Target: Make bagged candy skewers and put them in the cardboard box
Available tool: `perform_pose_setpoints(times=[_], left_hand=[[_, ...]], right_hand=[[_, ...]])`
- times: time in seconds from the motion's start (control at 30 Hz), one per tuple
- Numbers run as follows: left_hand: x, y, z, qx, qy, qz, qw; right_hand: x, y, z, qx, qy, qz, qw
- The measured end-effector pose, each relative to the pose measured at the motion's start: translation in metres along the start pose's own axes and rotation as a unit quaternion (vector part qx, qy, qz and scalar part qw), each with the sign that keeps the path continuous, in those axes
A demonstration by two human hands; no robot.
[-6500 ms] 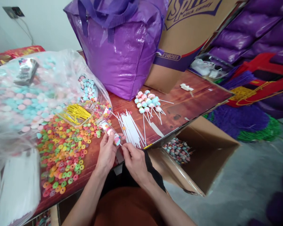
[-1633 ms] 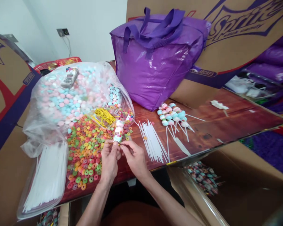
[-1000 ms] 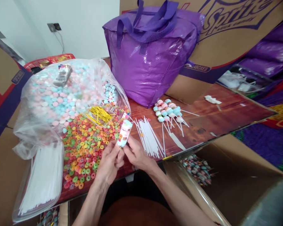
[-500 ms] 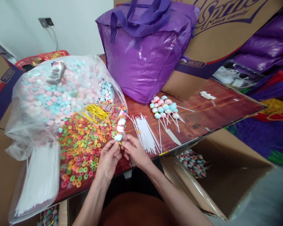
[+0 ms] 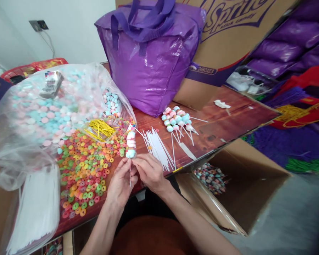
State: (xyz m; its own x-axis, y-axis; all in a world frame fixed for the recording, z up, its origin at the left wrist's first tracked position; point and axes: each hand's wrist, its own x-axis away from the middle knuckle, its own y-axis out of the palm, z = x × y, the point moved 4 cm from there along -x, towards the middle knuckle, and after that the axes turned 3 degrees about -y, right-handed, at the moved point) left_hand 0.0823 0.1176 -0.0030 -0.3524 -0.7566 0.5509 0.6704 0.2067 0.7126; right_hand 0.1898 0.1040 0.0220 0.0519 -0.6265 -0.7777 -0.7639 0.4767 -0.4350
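Observation:
A marshmallow candy stick (image 5: pixel 131 144) stands upright between my hands, its pink, white and pale blue pieces in a clear wrapper. My left hand (image 5: pixel 121 180) is closed around its white stick just below the candy. Pressed together at the wrapper's lower end are the fingertips of my right hand (image 5: pixel 150 171). A yellow twist tie showed there a moment ago; the fingers hide it now. Loose gummy rings (image 5: pixel 87 170) spread left of my hands. A pack of yellow twist ties (image 5: pixel 102 129) lies on them. White sticks (image 5: pixel 158 148) lie to the right.
A big bag of marshmallows (image 5: pixel 42 113) and bundled white sticks (image 5: pixel 34 205) are at the left. Finished candy sticks (image 5: pixel 177 118) lie before a purple bag (image 5: pixel 149 67). An open carton (image 5: pixel 244 191) with wrapped candy is below the table's right edge.
The view has shifted right, so things appear farther left. The candy stick has turned more upright. The yellow twist tie between my fingertips has gone out of sight behind them.

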Motion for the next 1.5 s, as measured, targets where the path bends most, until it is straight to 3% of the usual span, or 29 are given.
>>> perform_pose_setpoints(times=[0.1, 0.17, 0.23, 0.3, 0.37, 0.43, 0.57, 0.67, 0.83, 0.93, 1.03, 1.17, 1.27, 1.3, 1.33, 1.4, 1.43, 1.5], left_hand=[[-0.003, 0.002, -0.003, -0.032, 0.036, -0.003, 0.999], [-0.007, 0.005, -0.004, -0.055, 0.017, -0.033, 0.998], [-0.009, 0.011, -0.005, -0.069, -0.019, -0.083, 0.994], [-0.007, 0.017, 0.001, -0.074, -0.012, -0.119, 0.99], [-0.003, 0.02, 0.01, -0.101, 0.044, -0.128, 0.986], [0.004, 0.021, 0.021, -0.175, 0.124, -0.104, 0.971], [0.015, 0.024, 0.025, -0.351, 0.224, -0.083, 0.905], [0.012, 0.027, 0.012, -0.4, 0.21, -0.082, 0.888], [-0.001, 0.035, -0.008, -0.368, 0.158, -0.033, 0.916], [-0.003, 0.048, -0.019, -0.394, 0.108, -0.084, 0.909], [-0.005, 0.058, -0.034, -0.381, 0.09, -0.129, 0.911], [-0.017, 0.066, -0.053, -0.4, 0.127, -0.109, 0.901], [-0.035, 0.078, -0.051, -0.489, 0.161, -0.157, 0.842], [-0.044, 0.083, -0.042, -0.521, 0.19, -0.166, 0.815], [-0.054, 0.086, -0.029, -0.55, 0.238, -0.14, 0.788], [-0.074, 0.087, 0.008, -0.612, 0.351, -0.007, 0.708], [-0.084, 0.087, 0.024, -0.653, 0.384, 0.065, 0.65], [-0.103, 0.082, 0.049, -0.738, 0.374, 0.192, 0.527]], right_hand=[[-0.004, -0.003, -0.001, -0.005, 0.072, -0.001, 0.997], [-0.005, -0.006, 0.003, -0.048, 0.162, -0.006, 0.986], [-0.005, -0.011, 0.007, -0.127, 0.261, -0.012, 0.957], [-0.006, -0.017, 0.007, -0.2, 0.323, -0.026, 0.925], [-0.012, -0.024, 0.002, -0.232, 0.328, -0.044, 0.915], [-0.018, -0.032, -0.003, -0.222, 0.308, -0.053, 0.924], [-0.021, -0.045, -0.006, -0.171, 0.298, -0.032, 0.939], [-0.014, -0.048, -0.003, -0.15, 0.304, -0.015, 0.941], [0.007, -0.062, 0.0, -0.111, 0.348, 0.062, 0.929], [0.021, -0.075, 0.0, -0.098, 0.377, 0.087, 0.917], [0.04, -0.085, 0.002, -0.111, 0.434, 0.099, 0.889], [0.068, -0.088, 0.01, -0.168, 0.51, 0.12, 0.835], [0.083, -0.094, 0.021, -0.233, 0.531, 0.174, 0.796], [0.088, -0.101, 0.028, -0.243, 0.533, 0.225, 0.779], [0.094, -0.111, 0.035, -0.246, 0.533, 0.287, 0.757], [0.107, -0.133, 0.051, -0.247, 0.529, 0.398, 0.707], [0.112, -0.143, 0.06, -0.248, 0.528, 0.433, 0.687], [0.121, -0.157, 0.075, -0.243, 0.532, 0.458, 0.669]])
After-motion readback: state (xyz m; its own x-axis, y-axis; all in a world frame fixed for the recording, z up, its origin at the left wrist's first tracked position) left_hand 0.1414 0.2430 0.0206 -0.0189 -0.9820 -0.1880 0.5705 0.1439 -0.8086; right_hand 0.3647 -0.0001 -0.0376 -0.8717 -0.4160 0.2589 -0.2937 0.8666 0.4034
